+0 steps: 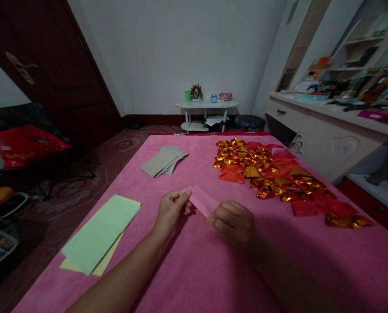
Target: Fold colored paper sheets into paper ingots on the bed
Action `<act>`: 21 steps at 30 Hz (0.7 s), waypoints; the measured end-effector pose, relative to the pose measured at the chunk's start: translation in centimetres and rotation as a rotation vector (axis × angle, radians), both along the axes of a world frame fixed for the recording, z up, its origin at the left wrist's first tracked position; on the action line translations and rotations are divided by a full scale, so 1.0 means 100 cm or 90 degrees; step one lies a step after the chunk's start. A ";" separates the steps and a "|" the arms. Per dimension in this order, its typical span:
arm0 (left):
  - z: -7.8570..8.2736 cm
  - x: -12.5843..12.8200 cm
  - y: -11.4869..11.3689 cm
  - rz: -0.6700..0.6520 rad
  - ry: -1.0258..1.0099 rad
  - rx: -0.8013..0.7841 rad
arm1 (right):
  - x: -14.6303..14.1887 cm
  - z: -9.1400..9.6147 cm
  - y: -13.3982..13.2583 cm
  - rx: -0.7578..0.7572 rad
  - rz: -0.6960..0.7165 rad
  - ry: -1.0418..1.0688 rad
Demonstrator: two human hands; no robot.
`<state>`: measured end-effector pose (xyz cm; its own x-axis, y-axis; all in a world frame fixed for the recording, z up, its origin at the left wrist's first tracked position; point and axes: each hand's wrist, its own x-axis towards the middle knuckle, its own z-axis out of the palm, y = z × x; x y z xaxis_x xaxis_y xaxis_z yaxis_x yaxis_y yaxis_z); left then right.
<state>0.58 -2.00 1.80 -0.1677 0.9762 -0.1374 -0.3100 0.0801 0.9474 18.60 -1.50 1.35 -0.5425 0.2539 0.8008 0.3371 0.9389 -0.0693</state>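
Note:
A small pink sheet of paper (pixel 203 201), seemingly folded, is stretched between my two hands above the pink tablecloth (pixel 194 274). My left hand (pixel 174 206) pinches its left end between thumb and fingers. At the opposite end my right hand (pixel 235 221) is closed on the lower right corner, its knuckles turned up. Right of the hands lie rows of folded paper ingots (pixel 252 172), some shiny gold, others red or orange. On the left rests a stack of long green and yellow paper sheets (pixel 102 232).
A loose pile of greyish paper (pixel 164 161) lies farther back on the table. Beyond it stands a white side table (pixel 207 104) with a potted plant. A white dresser (pixel 331 130) is at the right, and a red bag (pixel 27 145) sits on a chair at the left.

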 end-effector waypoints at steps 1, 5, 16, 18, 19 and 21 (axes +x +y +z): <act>0.001 -0.001 0.000 0.010 0.008 0.007 | 0.000 0.001 0.001 -0.015 0.002 0.010; 0.001 -0.002 0.000 0.029 0.040 0.009 | 0.002 0.007 0.004 -0.150 -0.033 0.090; 0.003 -0.004 -0.002 0.085 0.176 0.162 | 0.001 0.010 0.006 -0.559 -0.138 0.416; 0.003 -0.003 -0.003 0.061 0.240 0.189 | 0.001 0.009 0.007 -0.611 -0.132 0.442; 0.004 -0.002 -0.003 0.056 0.287 0.207 | 0.000 0.009 0.007 -0.631 -0.128 0.450; 0.005 -0.002 -0.003 0.045 0.382 0.248 | 0.000 0.010 0.006 -0.656 -0.117 0.458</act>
<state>0.43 -2.30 2.31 -0.1700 0.9195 0.3545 0.2818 -0.2994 0.9116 18.56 -0.86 2.31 0.0395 0.9574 0.2860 0.0386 0.2846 -0.9579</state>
